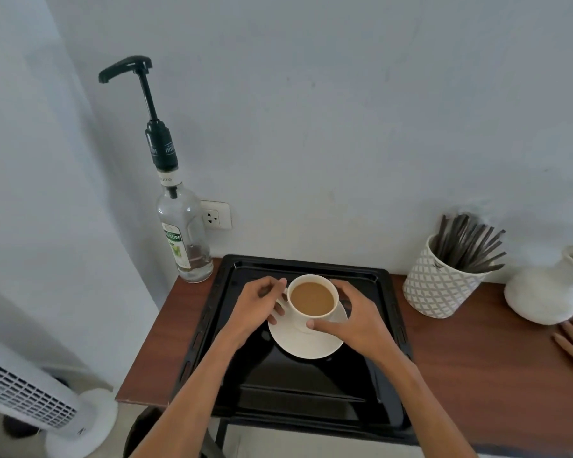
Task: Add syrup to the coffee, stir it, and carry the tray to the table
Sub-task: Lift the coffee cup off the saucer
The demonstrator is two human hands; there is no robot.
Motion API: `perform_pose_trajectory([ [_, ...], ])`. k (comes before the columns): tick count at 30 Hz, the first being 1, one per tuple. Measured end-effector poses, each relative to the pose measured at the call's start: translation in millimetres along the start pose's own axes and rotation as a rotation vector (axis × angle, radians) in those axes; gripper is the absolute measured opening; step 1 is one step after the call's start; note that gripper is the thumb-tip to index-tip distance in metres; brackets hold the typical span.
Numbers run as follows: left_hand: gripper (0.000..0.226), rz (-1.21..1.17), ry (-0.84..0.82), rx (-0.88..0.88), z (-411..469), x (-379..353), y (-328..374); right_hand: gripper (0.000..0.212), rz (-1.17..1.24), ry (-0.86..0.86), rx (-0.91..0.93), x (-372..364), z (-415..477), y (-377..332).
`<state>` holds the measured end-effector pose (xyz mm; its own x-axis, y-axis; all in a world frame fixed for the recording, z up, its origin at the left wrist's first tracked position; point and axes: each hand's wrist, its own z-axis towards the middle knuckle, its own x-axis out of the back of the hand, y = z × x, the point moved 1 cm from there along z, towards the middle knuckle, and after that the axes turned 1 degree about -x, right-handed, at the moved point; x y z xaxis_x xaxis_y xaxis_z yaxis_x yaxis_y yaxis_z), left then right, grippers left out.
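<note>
On the black tray [387, 312], the coffee cup [312, 300] sits on its saucer [306, 342] between both hands: the left hand [257, 307] curls at the handle, the right hand [354, 320] wraps the cup's side. Judging by this, syrup from the pump bottle [179, 226], stirring and carrying all remain.

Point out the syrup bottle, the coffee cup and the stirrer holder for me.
syrup bottle [186, 246]: head view, on the glass body by the label.
coffee cup [312, 296]: head view, on the coffee surface inside the cup.
stirrer holder [437, 285]: head view, on its patterned side wall.
</note>
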<state>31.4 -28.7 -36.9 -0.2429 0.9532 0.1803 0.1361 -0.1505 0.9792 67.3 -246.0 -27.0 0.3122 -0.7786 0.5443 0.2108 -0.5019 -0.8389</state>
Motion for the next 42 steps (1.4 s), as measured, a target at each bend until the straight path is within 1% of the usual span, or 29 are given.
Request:
perform_pose_trajectory([
  [5,0.03,-0.081,0.005,0.011,0,1,-5,0.08,0.026,0.002,-0.008,-1,-1,2],
  [7,0.029,-0.112,-0.043,0.018,1,4,-6,0.077,0.025,-0.014,-0.003,0,0,2],
  [10,0.03,-0.129,-0.137,0.011,2,14,-7,0.078,0.032,-0.04,-0.001,2,2,4],
  [13,0.032,-0.108,-0.178,-0.026,2,18,-10,0.08,0.036,-0.051,0.005,3,4,4],
  [17,0.02,-0.096,-0.153,-0.094,0,17,-13,0.082,0.044,-0.056,0.019,4,3,4],
  [23,0.014,-0.126,-0.125,-0.115,-4,13,-15,0.081,0.03,-0.08,0.047,8,3,4],
  [31,0.022,-0.171,-0.142,-0.076,-8,5,-20,0.077,0.04,-0.097,0.063,9,3,5],
  [35,0.024,-0.259,-0.162,-0.055,-12,-4,-24,0.075,0.044,-0.098,0.076,10,2,3],
  [38,0.025,-0.289,-0.136,-0.056,-15,-11,-23,0.074,0.056,-0.089,0.083,11,1,2],
  [42,0.028,-0.274,-0.063,-0.07,-19,-22,-15,0.072,0.058,-0.071,0.101,12,0,-1],
])
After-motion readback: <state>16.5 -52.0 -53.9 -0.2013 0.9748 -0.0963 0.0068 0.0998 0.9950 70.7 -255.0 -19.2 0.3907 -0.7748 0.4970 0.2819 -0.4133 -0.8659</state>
